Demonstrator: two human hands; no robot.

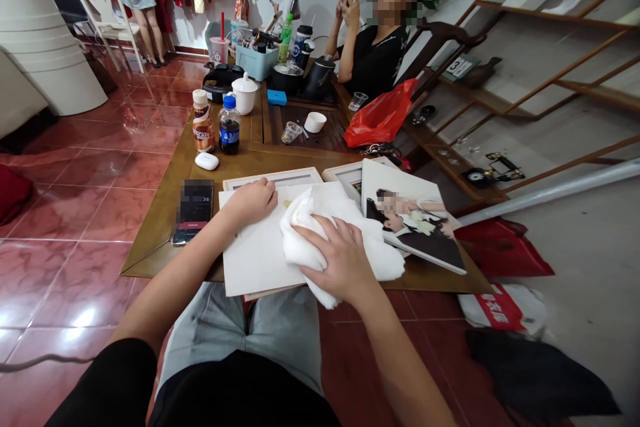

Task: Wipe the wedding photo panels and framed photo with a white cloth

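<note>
While a smartphone (195,213) lies face up on the table (155,240), just left of the forearm behind the left grip (257,201), further items stand beyond it.

Brown bottle (203,125), one, white cap: upright, beyond and left of the left grip. White case (207,161), one, small, rounded: in front of that bottle, nearer the left grip. Cola-coloured bottle (229,127), one, blue cap and label: upright, beyond the left grip. White lidded cup (245,95), one: behind both bottles, farther from the left grip.

Left grip: palm down, fingers loosely bent, nothing seen in it; rests on the far part of the board. White board (255,257), one, plain face up: flat, beneath both grips. Pale frame (297,175), one: partly under the board, its far edge showing just beyond the left grip.

Clear plastic cup (291,133), one, and white bowl (315,122), one, small: near each other, well beyond both grips.

Right grip (343,257): half closed, fingers spread over bunched fabric, which it has hold of. White cloth (377,243), one: under and around the right grip, on the board, one fold hanging past its near edge.

Red plastic bag (380,120), one, crumpled: beyond and right of the right grip. Photo panel (425,233), one, picture up: aslant, right of the right grip.
</note>
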